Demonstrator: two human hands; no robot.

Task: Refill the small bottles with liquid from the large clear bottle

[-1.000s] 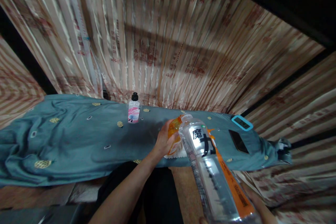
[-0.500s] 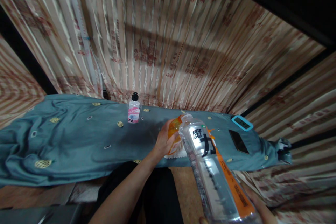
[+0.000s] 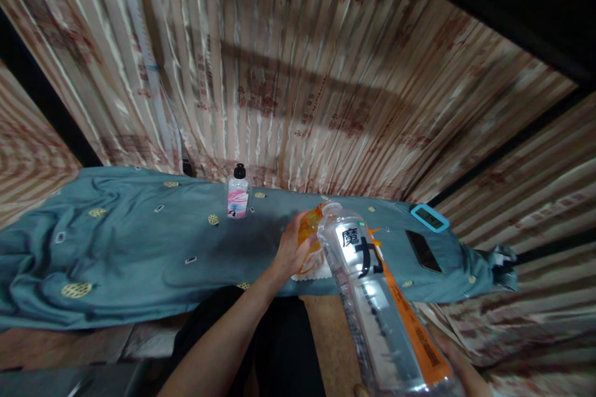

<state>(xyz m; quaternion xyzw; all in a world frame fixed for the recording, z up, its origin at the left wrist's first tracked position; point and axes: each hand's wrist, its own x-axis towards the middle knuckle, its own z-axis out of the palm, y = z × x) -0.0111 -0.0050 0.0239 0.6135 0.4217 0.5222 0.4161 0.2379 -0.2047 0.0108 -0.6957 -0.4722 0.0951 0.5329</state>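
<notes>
A large clear plastic bottle (image 3: pixel 372 298) with a silver and orange label is tilted, its mouth up and to the left. My right hand (image 3: pixel 459 363) grips it near its lower end, partly hidden behind it. My left hand (image 3: pixel 291 245) is closed around an orange see-through container (image 3: pixel 308 226), just beside the bottle's mouth. Whether the two touch is hard to see. Below the container shows a white piece with a jagged edge (image 3: pixel 321 270), mostly behind my fingers and the bottle.
A small bottle with a black cap and pink label (image 3: pixel 238 195) stands on the green pineapple-print cloth (image 3: pixel 153 242). To the right lie a dark phone (image 3: pixel 423 250) and a blue-framed digital clock (image 3: pixel 429 218). A striped curtain (image 3: pixel 279 74) hangs behind; dark frame bars (image 3: pixel 503 149) cross it.
</notes>
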